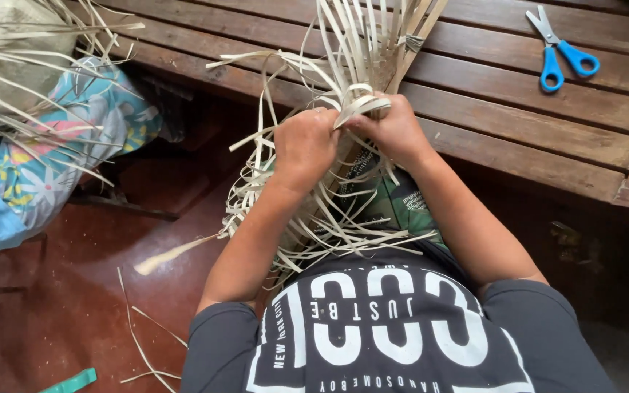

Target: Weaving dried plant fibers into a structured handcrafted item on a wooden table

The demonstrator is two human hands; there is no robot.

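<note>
Both fists closed tight on pale flat strips (362, 105); left hand (304, 148) and right hand (394, 129) side by side at the middle of the bundle of strips (358, 44), over the lap; above the hands strips tied together and resting on the wooden bench (518, 124); below them many loose curling ends, seemingly not yet worked; blue scissors (562, 51) far right of the bundle; cut scraps (140, 342) on the floor, lower left.

Our slatted wooden bench (518, 124)
We see blue-handled scissors (563, 51) lying on it, pale strips (147, 342) scattered on the red floor (60, 306).
</note>
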